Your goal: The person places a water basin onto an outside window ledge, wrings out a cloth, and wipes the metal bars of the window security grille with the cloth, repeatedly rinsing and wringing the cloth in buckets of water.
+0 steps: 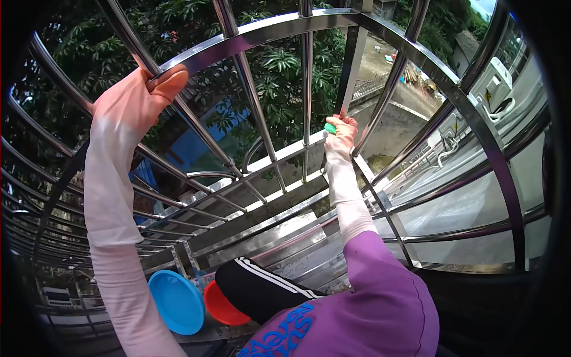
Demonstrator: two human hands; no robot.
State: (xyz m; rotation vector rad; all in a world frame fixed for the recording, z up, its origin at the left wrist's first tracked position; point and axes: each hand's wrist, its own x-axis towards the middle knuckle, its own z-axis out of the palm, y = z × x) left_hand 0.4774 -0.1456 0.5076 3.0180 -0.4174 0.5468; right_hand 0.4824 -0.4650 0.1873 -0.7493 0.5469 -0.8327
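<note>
Gripping a metal railing (pixel 202 55) with the left hand (pixel 132 102). Holding a small green object (pixel 330 128) in the right hand (pixel 342 132).

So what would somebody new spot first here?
Probably the purple shirt, bottom right of centre, then the blue basin and red basin, lower left. The left hand grips the metal frame, upper left; the right hand, near the middle, holds something green.

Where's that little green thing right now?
The small green item is right of centre in the head view, held in the right hand, by the dark metal post.
</note>
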